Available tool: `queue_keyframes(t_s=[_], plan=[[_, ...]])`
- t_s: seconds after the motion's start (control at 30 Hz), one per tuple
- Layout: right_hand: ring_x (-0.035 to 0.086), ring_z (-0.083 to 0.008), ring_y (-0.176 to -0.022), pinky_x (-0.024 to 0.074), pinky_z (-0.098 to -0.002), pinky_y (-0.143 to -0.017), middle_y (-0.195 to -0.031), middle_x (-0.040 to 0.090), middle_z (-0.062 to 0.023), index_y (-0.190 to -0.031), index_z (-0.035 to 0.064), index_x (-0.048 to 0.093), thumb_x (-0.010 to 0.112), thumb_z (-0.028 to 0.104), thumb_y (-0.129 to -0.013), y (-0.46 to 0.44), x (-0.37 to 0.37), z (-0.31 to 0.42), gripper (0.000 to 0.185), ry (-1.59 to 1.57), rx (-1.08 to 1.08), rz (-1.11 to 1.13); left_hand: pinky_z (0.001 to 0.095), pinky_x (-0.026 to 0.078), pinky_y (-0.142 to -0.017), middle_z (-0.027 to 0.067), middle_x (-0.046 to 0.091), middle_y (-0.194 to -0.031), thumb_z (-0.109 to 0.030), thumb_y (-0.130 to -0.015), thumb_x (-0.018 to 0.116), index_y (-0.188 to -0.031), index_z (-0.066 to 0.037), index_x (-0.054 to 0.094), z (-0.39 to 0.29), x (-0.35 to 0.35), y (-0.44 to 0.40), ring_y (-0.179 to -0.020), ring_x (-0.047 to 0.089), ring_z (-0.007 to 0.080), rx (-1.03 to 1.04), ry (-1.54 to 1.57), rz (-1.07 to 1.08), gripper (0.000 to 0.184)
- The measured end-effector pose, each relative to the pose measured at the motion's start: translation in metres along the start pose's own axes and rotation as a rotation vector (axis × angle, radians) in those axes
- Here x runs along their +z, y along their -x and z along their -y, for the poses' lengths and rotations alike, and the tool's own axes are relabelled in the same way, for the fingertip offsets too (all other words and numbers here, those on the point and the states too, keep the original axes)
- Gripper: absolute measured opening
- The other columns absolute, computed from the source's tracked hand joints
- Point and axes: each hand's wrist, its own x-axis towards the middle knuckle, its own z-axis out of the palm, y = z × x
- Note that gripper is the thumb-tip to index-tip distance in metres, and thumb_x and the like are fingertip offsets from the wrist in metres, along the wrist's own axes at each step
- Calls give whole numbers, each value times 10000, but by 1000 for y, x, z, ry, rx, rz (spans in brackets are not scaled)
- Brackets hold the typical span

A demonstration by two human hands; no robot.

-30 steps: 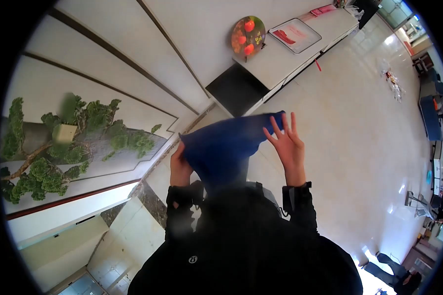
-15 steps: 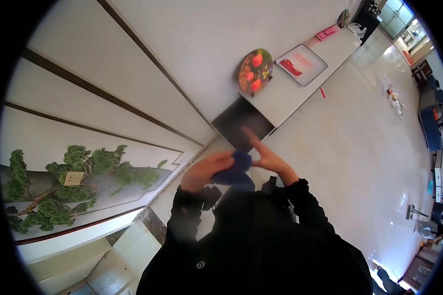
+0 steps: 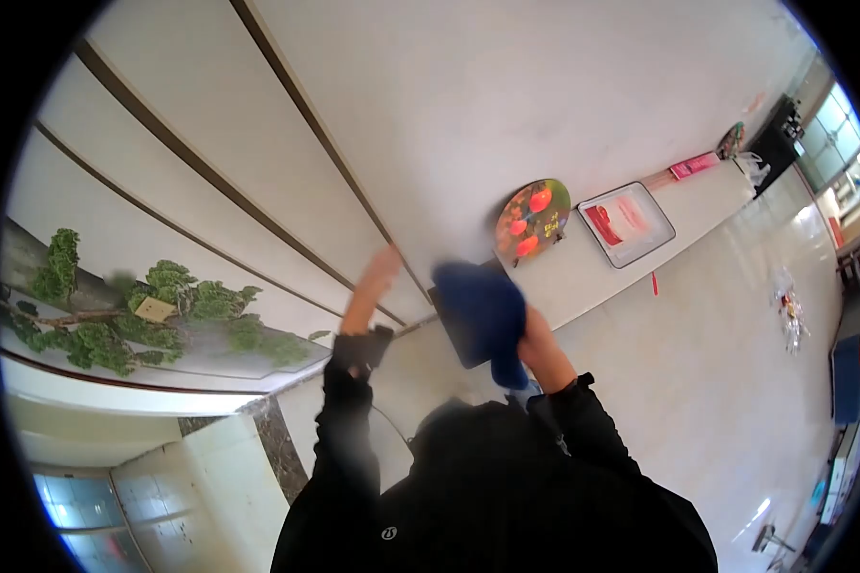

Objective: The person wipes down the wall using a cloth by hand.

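Your cloth mid-frame is deep blue, your jacket below black; upper left, brown stripes cross a whitish wall.

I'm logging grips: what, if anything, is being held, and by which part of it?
The right hand holds a soft dark-blue cloth at its side nearest that wrist; the exact grip is hidden. The blurred left hand holds nothing visible.
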Motion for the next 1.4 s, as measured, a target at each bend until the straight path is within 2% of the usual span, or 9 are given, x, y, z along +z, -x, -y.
queue_keyframes(t_s=[0.17,0.33,0.47,0.53,0.67,1.0,1.13,1.23,1.4], plan=[[577,-217,-1091,454,-366,-949,-1187,599,-101,-1220,-1,519,407,218,-973,9,-2,71,348,-301,-22,-7,438,373,-993,44,525,-1263,-415,-934,505,-1385,-123,385,21,150,45,-1203,476,199,-554,333,398,550],[558,-201,-1088,447,-339,-929,-1153,586,-62,-1265,51,468,530,99,-901,27,-17,105,372,-115,29,158,372,422,-966,60,470,-1318,-379,-958,489,-1368,-57,377,39,247,12,-1182,484,178,-210,821,279,533],[587,-159,-1000,467,-303,-876,-1090,598,-56,-1309,50,423,632,4,-816,37,-44,143,537,239,0,52,314,457,-920,77,521,-1256,-310,-937,548,-1324,-13,424,29,229,-3,-1122,529,164,299,-52,156,503],[612,-147,-929,489,-267,-823,-1073,615,-68,-1294,12,455,661,11,-796,39,-67,162,539,421,-59,19,296,469,-905,102,571,-1187,-233,-913,582,-1267,10,483,-54,223,14,-1068,571,175,-331,368,54,441],[620,-145,-922,489,-249,-825,-1047,643,-89,-1188,-45,545,657,2,-789,41,-99,186,418,476,-6,0,295,470,-902,100,615,-1113,-200,-907,585,-1282,22,470,-38,201,31,-1020,600,173,-17,390,-182,451],[485,-38,-666,355,-180,-580,-736,565,33,-1170,73,634,692,88,-806,18,-166,161,370,814,64,-184,216,458,-647,41,610,-820,-88,-848,641,-1299,-64,501,19,165,96,-718,589,107,-324,360,-582,474],[481,-39,-705,353,-189,-611,-848,630,36,-1116,102,676,693,229,-822,12,-176,145,321,777,173,-248,240,443,-777,61,562,-1101,-165,-882,599,-1172,-78,597,47,139,134,-938,540,121,-211,141,-547,303],[489,-41,-712,380,-206,-615,-796,619,32,-993,33,712,702,154,-817,-16,-139,155,213,825,-145,-61,183,352,-588,-46,573,-806,-238,-901,596,-1080,-117,655,-42,127,123,-666,461,31,-414,241,-576,224],[529,-51,-649,441,-224,-591,-763,654,-14,-1022,12,693,616,95,-869,-87,65,276,190,1082,-727,109,191,284,-508,-83,476,-684,-339,-916,577,-1030,-106,671,-175,25,63,-603,395,24,184,-58,-678,276]])
